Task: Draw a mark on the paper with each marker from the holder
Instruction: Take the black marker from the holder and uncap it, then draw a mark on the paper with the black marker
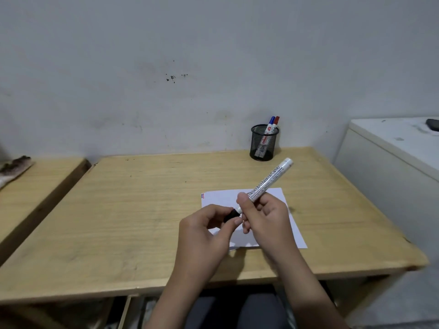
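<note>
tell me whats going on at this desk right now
A person holds a white marker in the right hand, over a sheet of paper on the wooden desk. The left hand pinches its black cap. Small red and blue marks sit at the paper's far left corner. A blue marker and a red marker stand in the mesh holder.

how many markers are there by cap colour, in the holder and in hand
Black-capped white marker, barrel in the right hand, cap pinched by the left hand: 1
Blue-capped marker in the black mesh holder: 1
Red-capped marker in the same holder: 1
Total: 3
</note>
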